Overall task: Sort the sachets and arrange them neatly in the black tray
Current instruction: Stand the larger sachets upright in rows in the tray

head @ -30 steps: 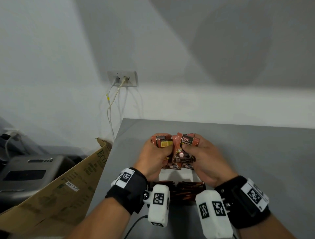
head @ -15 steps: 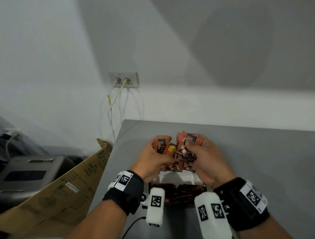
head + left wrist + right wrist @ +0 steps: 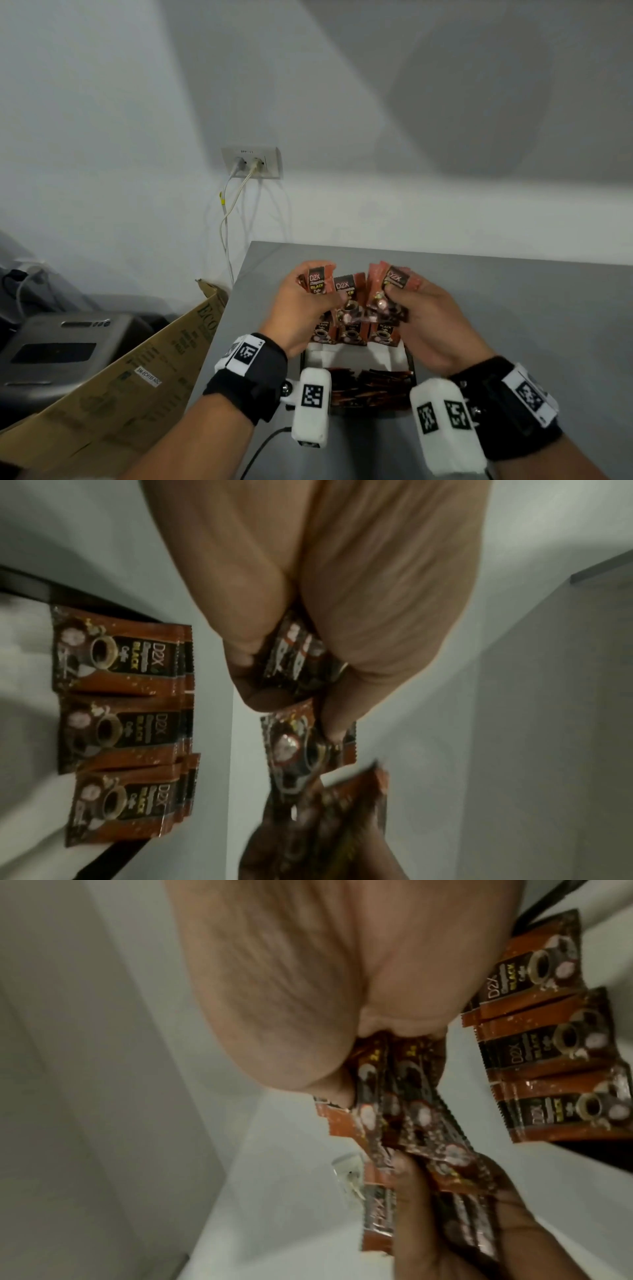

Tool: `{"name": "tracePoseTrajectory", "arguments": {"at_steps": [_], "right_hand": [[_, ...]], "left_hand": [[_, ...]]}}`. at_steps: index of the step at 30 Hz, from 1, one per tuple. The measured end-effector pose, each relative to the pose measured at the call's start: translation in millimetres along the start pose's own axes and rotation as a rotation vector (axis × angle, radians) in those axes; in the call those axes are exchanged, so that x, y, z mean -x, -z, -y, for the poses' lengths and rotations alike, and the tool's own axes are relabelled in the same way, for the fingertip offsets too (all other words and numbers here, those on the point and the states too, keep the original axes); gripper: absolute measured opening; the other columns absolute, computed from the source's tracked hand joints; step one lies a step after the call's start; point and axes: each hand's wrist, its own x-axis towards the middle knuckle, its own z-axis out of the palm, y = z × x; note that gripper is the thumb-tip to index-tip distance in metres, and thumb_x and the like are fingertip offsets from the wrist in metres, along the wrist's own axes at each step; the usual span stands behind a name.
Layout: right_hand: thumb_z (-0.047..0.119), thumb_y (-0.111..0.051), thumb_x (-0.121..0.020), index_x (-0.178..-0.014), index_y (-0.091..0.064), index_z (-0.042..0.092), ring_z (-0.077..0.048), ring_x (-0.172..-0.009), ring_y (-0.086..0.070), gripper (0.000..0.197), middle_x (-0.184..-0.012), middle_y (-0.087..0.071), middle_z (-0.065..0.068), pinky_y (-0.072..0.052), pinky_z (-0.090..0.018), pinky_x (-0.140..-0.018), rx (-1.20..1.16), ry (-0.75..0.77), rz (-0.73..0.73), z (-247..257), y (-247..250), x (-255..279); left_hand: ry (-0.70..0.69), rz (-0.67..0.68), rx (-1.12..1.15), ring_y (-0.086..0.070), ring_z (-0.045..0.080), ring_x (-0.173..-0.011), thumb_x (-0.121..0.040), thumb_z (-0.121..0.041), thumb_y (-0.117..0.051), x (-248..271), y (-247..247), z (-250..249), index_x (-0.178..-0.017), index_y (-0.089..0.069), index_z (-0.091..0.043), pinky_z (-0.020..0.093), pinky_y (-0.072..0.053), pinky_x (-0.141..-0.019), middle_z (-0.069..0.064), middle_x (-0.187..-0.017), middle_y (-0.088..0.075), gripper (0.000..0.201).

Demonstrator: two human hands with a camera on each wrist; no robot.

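Observation:
Both hands hold brown and orange D2X coffee sachets above the far end of the black tray (image 3: 411, 363). My left hand (image 3: 305, 301) grips a few sachets (image 3: 317, 282), fanned upright, seen also in the left wrist view as sachets (image 3: 294, 653) between thumb and fingers. My right hand (image 3: 421, 308) pinches a small bundle of sachets (image 3: 394, 284); the bundle (image 3: 407, 1091) shows below the right palm. A row of three sachet stacks (image 3: 352, 334) stands at the tray's far end, also stacks (image 3: 120, 723) and stacks (image 3: 548, 1047). More sachets (image 3: 370, 387) lie in the near end.
The tray sits on a grey table (image 3: 513, 325) near its left edge. A cardboard box (image 3: 137, 377) and a grey machine (image 3: 58, 353) stand off the table's left side. A wall socket (image 3: 251, 162) with cables is behind. White lining (image 3: 356, 356) shows in the tray's middle.
The left hand's sachets have spread apart, with one now fanned toward the middle. Both hands have stayed above the tray's far end, shifting only slightly.

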Motion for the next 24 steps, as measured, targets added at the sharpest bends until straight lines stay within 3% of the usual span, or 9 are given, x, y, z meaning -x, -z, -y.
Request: {"name": "tracePoseTrajectory", "arguments": {"at_steps": [2, 4, 6, 9, 12, 16, 18, 22, 24], "right_hand": [[-0.001, -0.053, -0.099, -0.12, -0.064, 0.009, -0.038, -0.109, -0.068, 0.026, -0.112, -0.074, -0.017, -0.051, -0.056, -0.099, 0.166, -0.023, -0.011, -7.3, -2.9, -3.6], [0.0, -0.055, -0.098, -0.118, -0.06, 0.011, -0.036, -0.106, -0.069, 0.023, -0.114, -0.072, -0.019, -0.052, -0.058, -0.098, 0.229, -0.015, -0.041, -15.8, -5.7, -5.3], [-0.001, -0.053, -0.099, -0.117, -0.057, 0.012, -0.036, -0.102, -0.069, 0.023, -0.115, -0.07, -0.022, -0.054, -0.057, -0.094, 0.167, 0.004, -0.08, -20.5, -3.9, -6.0], [0.001, -0.051, -0.099, -0.123, -0.062, 0.006, -0.041, -0.102, -0.069, 0.027, -0.113, -0.071, -0.025, -0.054, -0.056, -0.092, 0.045, 0.003, -0.061, -17.4, 5.1, -4.0], [0.001, -0.052, -0.097, -0.123, -0.064, 0.002, -0.039, -0.096, -0.069, 0.028, -0.111, -0.07, -0.027, -0.055, -0.052, -0.086, -0.041, 0.0, -0.012, -12.0, 9.2, -1.1], [-0.001, -0.053, -0.097, -0.125, -0.063, 0.002, -0.041, -0.102, -0.068, 0.029, -0.115, -0.07, -0.026, -0.054, -0.054, -0.091, 0.019, 0.001, 0.019, -13.8, 2.3, -1.2], [-0.003, -0.051, -0.098, -0.123, -0.064, 0.001, -0.04, -0.1, -0.067, 0.028, -0.114, -0.07, -0.027, -0.054, -0.054, -0.087, 0.045, -0.018, 0.031, -15.6, -1.4, -0.8], [-0.002, -0.05, -0.098, -0.121, -0.066, -0.003, -0.043, -0.103, -0.067, 0.028, -0.115, -0.069, -0.03, -0.054, -0.053, -0.087, 0.047, -0.043, 0.027, -18.2, -6.5, 1.5], [0.002, -0.049, -0.1, -0.122, -0.066, -0.001, -0.046, -0.107, -0.066, 0.028, -0.115, -0.07, -0.028, -0.052, -0.057, -0.092, 0.009, -0.051, -0.015, -19.6, -3.8, -0.2]], "left_hand": [[0.005, 0.045, -0.015, -0.068, 0.024, -0.086, -0.08, 0.015, -0.07, 2.2, -7.9, 1.5, -0.116, -0.063, -0.01, 0.037, -0.056, -0.077, 0.013, -0.094, -0.069, 0.044], [0.053, 0.059, 0.022, -0.07, 0.024, -0.083, -0.088, 0.01, -0.064, 4.6, -12.9, 0.6, -0.118, -0.062, -0.01, 0.037, -0.057, -0.068, 0.013, -0.094, -0.071, 0.036], [0.161, 0.088, 0.153, -0.069, 0.028, -0.081, -0.093, 0.004, -0.052, 7.0, -11.6, -1.9, -0.123, -0.06, -0.01, 0.038, -0.055, -0.062, 0.015, -0.093, -0.07, 0.034], [0.266, 0.125, 0.295, -0.069, 0.033, -0.081, -0.089, 0.003, -0.037, 9.6, -1.9, -1.4, -0.124, -0.057, -0.002, 0.045, -0.058, -0.07, 0.021, -0.09, -0.067, 0.04], [0.23, 0.156, 0.215, -0.07, 0.037, -0.091, -0.093, 0.01, -0.049, 13.4, 0.1, -0.8, -0.12, -0.059, 0.003, 0.049, -0.06, -0.074, 0.025, -0.102, -0.068, 0.03], [0.137, 0.189, 0.027, -0.068, 0.03, -0.078, -0.086, 0.017, -0.061, 17.1, -9.9, 0.6, -0.116, -0.06, 0.004, 0.033, -0.056, -0.053, 0.023, -0.096, -0.068, 0.033], [0.11, 0.189, -0.03, -0.068, 0.027, -0.07, -0.082, 0.019, -0.065, 17.6, -13.3, 2.7, -0.115, -0.059, 0.004, 0.03, -0.052, -0.048, 0.023, -0.092, -0.068, 0.036], [0.131, 0.184, -0.05, -0.068, 0.027, -0.072, -0.079, 0.021, -0.064, 16.7, -12.9, 7.3, -0.114, -0.06, 0.004, 0.031, -0.053, -0.052, 0.023, -0.092, -0.069, 0.039], [0.195, 0.193, 0.043, -0.069, 0.035, -0.081, -0.08, 0.016, -0.056, 17.0, -9.9, 6.8, -0.114, -0.06, 0.003, 0.041, -0.06, -0.063, 0.026, -0.096, -0.068, 0.036]]}}
